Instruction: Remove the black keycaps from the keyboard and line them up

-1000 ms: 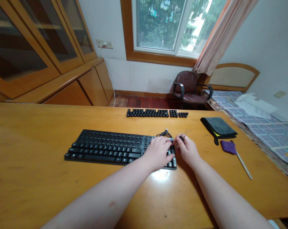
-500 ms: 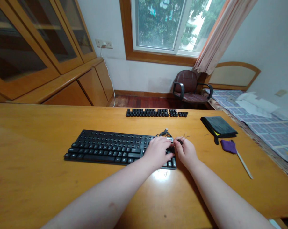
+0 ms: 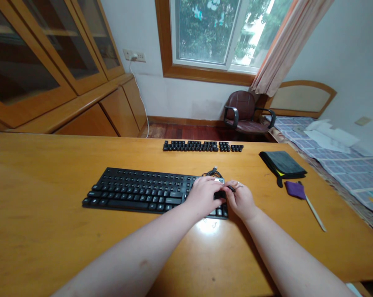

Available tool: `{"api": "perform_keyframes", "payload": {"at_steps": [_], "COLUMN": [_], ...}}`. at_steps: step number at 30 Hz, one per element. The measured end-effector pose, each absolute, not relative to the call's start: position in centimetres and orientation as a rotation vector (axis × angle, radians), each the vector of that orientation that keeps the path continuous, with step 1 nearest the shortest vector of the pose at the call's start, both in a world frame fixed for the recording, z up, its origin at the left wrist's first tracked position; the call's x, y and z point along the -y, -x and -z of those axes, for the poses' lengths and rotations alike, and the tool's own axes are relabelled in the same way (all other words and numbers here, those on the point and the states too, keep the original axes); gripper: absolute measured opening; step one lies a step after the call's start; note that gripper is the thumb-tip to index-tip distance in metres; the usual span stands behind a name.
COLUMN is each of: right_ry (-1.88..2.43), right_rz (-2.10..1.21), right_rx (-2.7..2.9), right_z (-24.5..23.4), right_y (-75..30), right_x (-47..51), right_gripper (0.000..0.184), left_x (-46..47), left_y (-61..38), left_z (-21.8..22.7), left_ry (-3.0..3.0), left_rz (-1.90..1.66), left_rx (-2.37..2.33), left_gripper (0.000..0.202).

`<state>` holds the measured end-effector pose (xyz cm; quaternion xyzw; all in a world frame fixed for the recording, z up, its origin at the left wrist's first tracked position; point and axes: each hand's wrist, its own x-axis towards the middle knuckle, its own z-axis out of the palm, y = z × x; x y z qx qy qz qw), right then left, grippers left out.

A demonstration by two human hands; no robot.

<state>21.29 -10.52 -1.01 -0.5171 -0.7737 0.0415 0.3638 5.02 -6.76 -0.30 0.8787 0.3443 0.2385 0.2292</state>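
A black keyboard (image 3: 133, 194) lies on the wooden desk. Its upper rows show bare switches, while keycaps sit on the lower rows. My left hand (image 3: 205, 193) is curled over the number pad at its right end, thumb and fingers gripping there; the keys beneath are hidden. Beside it, closed at the keyboard's right edge, my right hand (image 3: 240, 199) pinches a small black keycap puller (image 3: 231, 188) with thin wires sticking out. The fingertips of both hands nearly meet. Behind my left hand lies a coiled black cable (image 3: 213, 172) with its plug.
Loose black keycaps (image 3: 189, 146) stand in rows along the desk's far edge. To the right are a folded dark cloth (image 3: 284, 163), a purple cloth piece (image 3: 295, 189) and a thin white stick (image 3: 315, 212). A brown armchair (image 3: 244, 109) stands beyond the desk.
The puller in my right hand has tilted, its wires swinging lower toward the hand. My left hand stays nearly in place on the number pad.
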Motion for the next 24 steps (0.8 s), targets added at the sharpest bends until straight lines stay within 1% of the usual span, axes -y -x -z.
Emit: {"api": "perform_keyframes", "payload": {"at_steps": [8, 13, 18, 21, 24], "right_ry": [1.39, 1.456, 1.362, 1.279, 1.251], "right_rz": [-0.131, -0.294, -0.377, -0.347, -0.337], "right_rx": [1.851, 1.634, 1.39, 1.262, 1.266], "right_z": [1.0, 1.2, 1.0, 0.7, 0.3], "right_y": [-21.3, -21.5, -21.3, -21.6, -22.3], "right_x": [10.7, 10.7, 10.6, 10.4, 10.1], "right_gripper": [0.024, 0.027, 0.034, 0.031, 0.023], "left_x": [6.9, 6.8, 6.6, 6.4, 6.3], "left_y": [-5.0, -4.9, -5.0, -4.9, -4.8], "left_z": [-0.2, -0.5, -0.7, -0.6, -0.5], "left_ry": [-2.463, -2.391, -2.313, -2.255, -2.191], "left_rz": [-0.622, -0.653, -0.644, -0.666, -0.725], "left_rx": [-0.937, -0.952, -0.963, -0.973, -0.986], "left_gripper": [0.033, 0.037, 0.028, 0.023, 0.018]}}
